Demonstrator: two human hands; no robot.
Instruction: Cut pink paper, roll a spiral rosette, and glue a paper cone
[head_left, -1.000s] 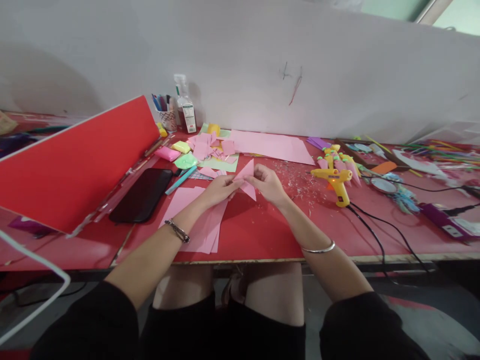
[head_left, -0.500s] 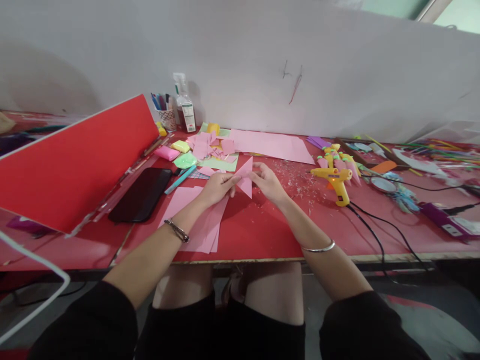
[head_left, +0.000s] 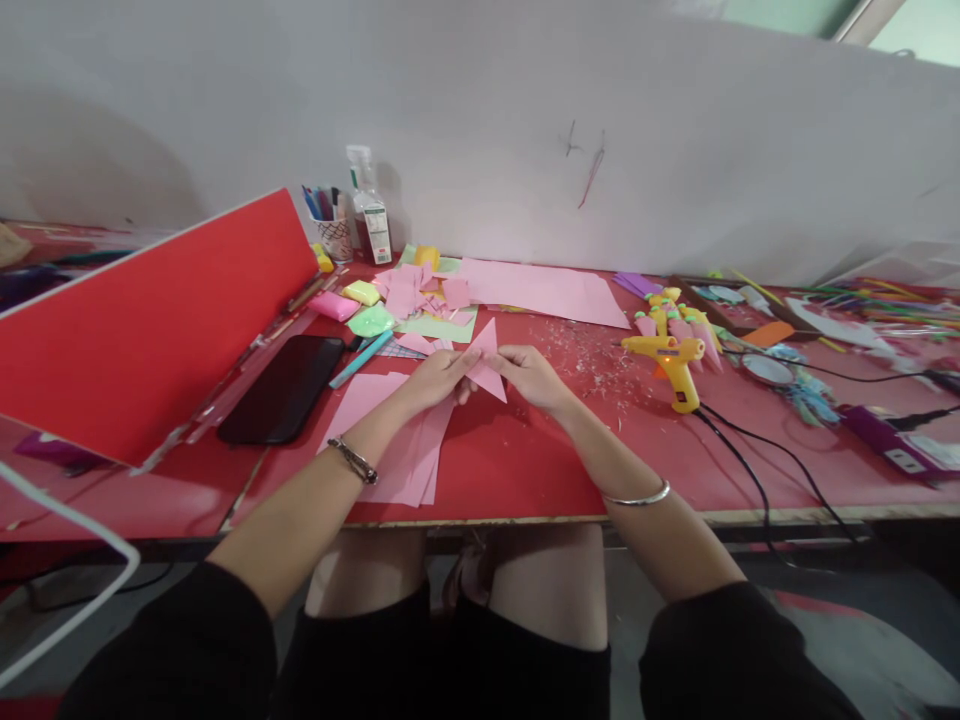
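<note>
Together left hand, right hand pinch paper (pink).

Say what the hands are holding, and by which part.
The pink paper: left hand at its left side, right hand at its right side, both around mid-height.

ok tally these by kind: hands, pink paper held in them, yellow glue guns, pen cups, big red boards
Hands: 2 (left hand, right hand)
Held pink paper: 1
Yellow glue gun: 1
Pen cup: 1
Big red board: 1
Total: 6
</note>
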